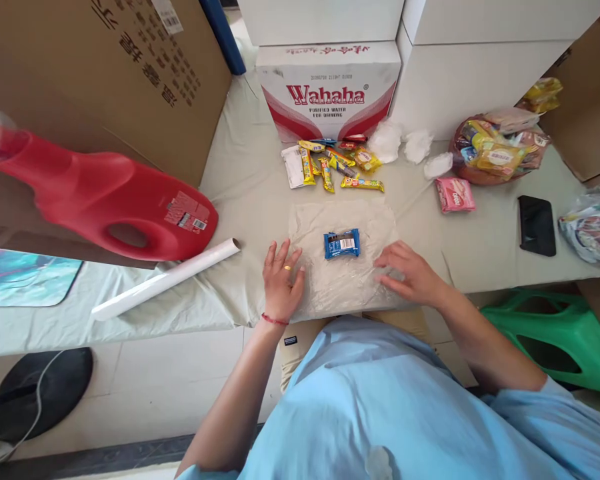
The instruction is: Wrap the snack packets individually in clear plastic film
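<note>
A small blue-wrapped snack packet [341,245] with a barcode label lies on a sheet of clear plastic film [330,283] spread on the covered table. My left hand [284,283], wearing a ring and a red cord bracelet, rests flat at the film's left edge with fingers apart. Over the right edge of the film is my right hand [411,272]. Its fingers are bent a little, with the thumb apart from them and wrinkled film beneath. Neither hand touches the packet.
Behind the film lie several yellow-wrapped snacks [363,184] before a Wahaha box [330,93]. To the right are white crumpled wads [386,141], a pink packet [455,195], a full snack bowl [500,150] and a black phone [537,225]. A red jug [125,200] and white roll [165,280] lie left.
</note>
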Motion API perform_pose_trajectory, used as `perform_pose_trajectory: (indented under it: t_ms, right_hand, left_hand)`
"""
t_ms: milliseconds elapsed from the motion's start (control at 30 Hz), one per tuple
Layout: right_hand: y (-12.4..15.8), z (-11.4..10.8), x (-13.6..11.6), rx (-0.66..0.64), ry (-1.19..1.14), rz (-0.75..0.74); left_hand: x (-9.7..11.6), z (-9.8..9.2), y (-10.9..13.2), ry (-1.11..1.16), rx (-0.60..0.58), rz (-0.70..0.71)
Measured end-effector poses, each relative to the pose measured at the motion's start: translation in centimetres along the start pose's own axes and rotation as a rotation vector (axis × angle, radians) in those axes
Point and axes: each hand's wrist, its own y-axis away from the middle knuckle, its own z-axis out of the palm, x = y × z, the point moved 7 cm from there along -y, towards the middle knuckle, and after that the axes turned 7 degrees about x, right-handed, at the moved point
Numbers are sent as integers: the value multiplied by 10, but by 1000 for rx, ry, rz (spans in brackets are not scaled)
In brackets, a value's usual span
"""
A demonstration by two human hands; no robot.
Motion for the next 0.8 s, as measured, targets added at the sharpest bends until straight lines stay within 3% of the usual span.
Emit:
perform_pose_trajectory:
  t_ms: [133, 233, 500, 700, 800]
  right_hand:
    - [53, 22, 11, -69, -9, 40]
    - [63, 27, 19, -15, -29, 86]
    - [-9, -12, 17, -22, -243, 208]
    - [-51, -11, 48, 18, -523, 474]
    - [-60, -3, 69, 65, -607, 590]
  left_hand:
    - [-14, -5, 14, 7, -171, 89]
    - [-28, -13, 15, 15, -198, 87]
    - [-33, -17, 8, 7, -388, 263]
    - [-23, -10, -4, 56, -247, 241]
    - [-32, -7, -22, 177, -153, 65]
